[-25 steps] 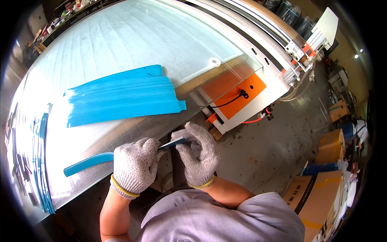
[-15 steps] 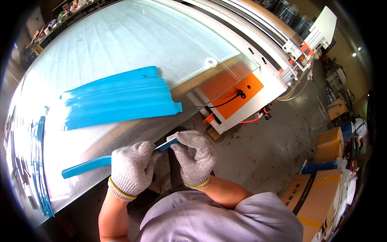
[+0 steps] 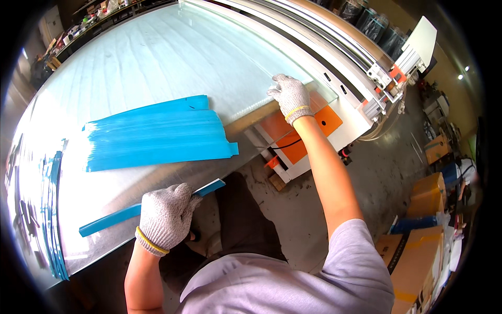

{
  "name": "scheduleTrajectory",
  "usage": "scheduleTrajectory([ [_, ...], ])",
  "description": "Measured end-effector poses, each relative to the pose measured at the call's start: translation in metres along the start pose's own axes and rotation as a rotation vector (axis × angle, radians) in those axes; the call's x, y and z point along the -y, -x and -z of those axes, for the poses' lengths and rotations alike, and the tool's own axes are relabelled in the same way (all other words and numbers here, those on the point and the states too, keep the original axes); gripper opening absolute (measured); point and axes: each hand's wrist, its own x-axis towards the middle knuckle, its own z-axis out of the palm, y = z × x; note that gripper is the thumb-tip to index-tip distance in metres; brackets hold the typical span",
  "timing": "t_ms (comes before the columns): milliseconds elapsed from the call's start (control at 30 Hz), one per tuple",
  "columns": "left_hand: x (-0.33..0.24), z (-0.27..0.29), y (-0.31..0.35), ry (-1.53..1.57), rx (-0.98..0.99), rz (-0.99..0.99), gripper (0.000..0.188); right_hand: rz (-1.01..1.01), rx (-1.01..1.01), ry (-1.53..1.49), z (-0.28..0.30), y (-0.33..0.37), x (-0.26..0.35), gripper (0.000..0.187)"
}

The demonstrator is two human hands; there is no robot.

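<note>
The fingers [image 3: 183, 196] of the left hand [image 3: 164, 214], in a grey knit glove with a yellow cuff band, are clenched around a long blue strip [image 3: 112, 220] that lies along the near edge of the counter [image 3: 157, 63]; one end of the strip pokes out past the knuckles toward the right, the other runs off to the left along that edge. The right hand [image 3: 290, 97], gloved the same way, is stretched well away from the left, its fingers released and spread flat on the counter's right edge, gripping nothing. Between the two hands, further in from the near edge, a stack of blue strips [image 3: 157, 138] lies fanned out flat on the pale sheet that covers the counter. More thin blue strips [image 3: 52, 225] hang along the left edge. Just past the right hand, off the counter's right edge, stands a white and orange machine [image 3: 314, 131] on the concrete floor [image 3: 387, 172], and cardboard boxes [image 3: 429, 193] sit further out.
</note>
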Motion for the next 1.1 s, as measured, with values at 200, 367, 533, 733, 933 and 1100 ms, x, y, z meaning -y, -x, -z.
scheduleTrajectory([
  [200,0.007,0.005,-0.005,0.021,-0.019,-0.027,0.011,0.101,-0.033,0.015,-0.002,0.013,0.004,0.033],
  [367,0.012,0.015,-0.006,0.041,-0.03,0.009,0.011,-0.116,0.302,-1.295,0.036,0.084,0.045,0.046],
  [533,0.013,0.019,-0.016,0.233,0.002,0.092,0.018,-0.124,0.413,-1.612,0.058,0.152,0.1,0.049],
  [733,0.014,0.025,-0.024,0.357,0.087,0.093,0.025,-0.144,0.358,-1.703,0.055,0.173,0.126,0.021],
  [933,0.018,0.029,-0.033,0.438,0.229,0.142,0.022,-0.283,0.39,-1.635,0.056,0.189,0.151,0.016],
  [1100,0.014,0.024,-0.029,0.631,0.254,0.225,0.022,0.055,0.114,-1.382,0.04,0.196,0.165,0.018],
])
